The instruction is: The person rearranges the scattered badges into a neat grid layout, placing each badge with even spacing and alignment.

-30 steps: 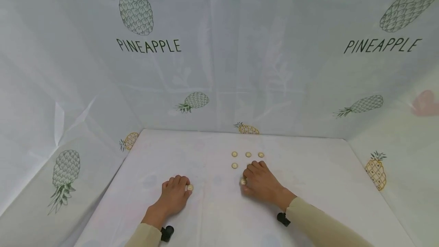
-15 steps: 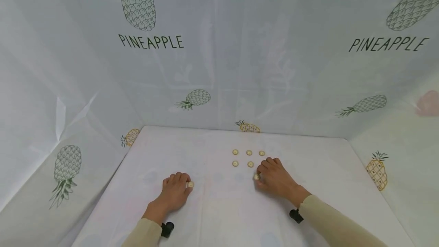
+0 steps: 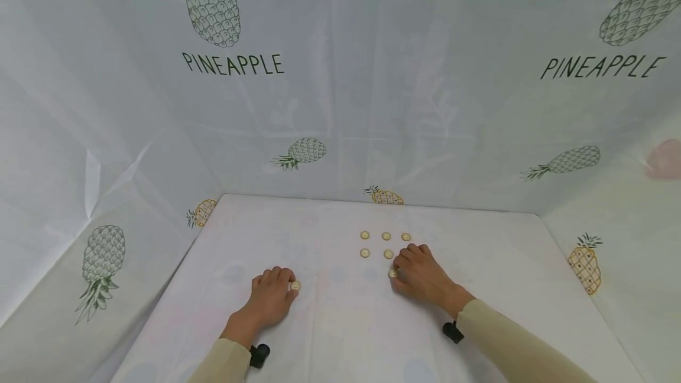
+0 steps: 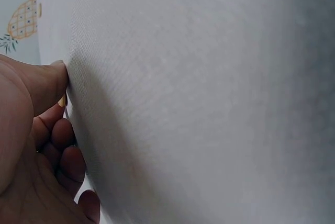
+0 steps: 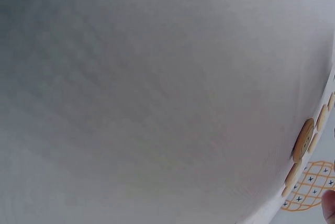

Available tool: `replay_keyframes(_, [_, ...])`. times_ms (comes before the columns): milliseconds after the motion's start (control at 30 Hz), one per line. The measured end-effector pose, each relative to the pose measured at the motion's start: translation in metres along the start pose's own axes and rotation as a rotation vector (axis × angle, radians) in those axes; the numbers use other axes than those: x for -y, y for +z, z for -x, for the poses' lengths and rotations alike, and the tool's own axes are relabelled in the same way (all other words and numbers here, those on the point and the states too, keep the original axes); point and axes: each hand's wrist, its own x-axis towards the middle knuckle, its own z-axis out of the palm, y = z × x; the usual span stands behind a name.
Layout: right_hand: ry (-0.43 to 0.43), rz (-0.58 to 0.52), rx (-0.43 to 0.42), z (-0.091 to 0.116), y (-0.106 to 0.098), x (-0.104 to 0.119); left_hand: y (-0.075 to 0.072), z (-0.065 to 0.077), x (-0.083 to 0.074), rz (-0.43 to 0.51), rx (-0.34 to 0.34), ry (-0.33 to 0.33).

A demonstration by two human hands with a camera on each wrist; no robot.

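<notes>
With thumb and index finger, my left hand pinches a round, pale wooden button at the table surface. Only a sliver of that button shows between the fingertips in the left wrist view. My right hand is close over another wooden button, fingertips around it in the head view. The right wrist view has this button on the cloth, holes visible, the thumb tip apart from it. Just beyond lie two rows of buttons, among them a back-row button and a front-row button.
A white cloth covers the table. Pineapple-printed sheets rise as walls at the back and both sides. A black wrist camera sits on the left wrist, another camera on the right.
My right hand and its button have moved right and slightly back, then a little left, uncovering the second front-row button. My left hand stays in place with its button.
</notes>
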Motion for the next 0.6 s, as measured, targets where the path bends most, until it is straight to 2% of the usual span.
replay_keyframes(300, [-0.008, -0.009, 0.017, -0.0019, -0.0002, 0.0027, -0.0024, 0.0012, -0.001, 0.006, -0.001, 0.003])
replay_keyframes(600, [0.003, -0.007, 0.041, -0.0023, -0.002, 0.0041, 0.0004, 0.0021, 0.0005, 0.016, -0.03, 0.023])
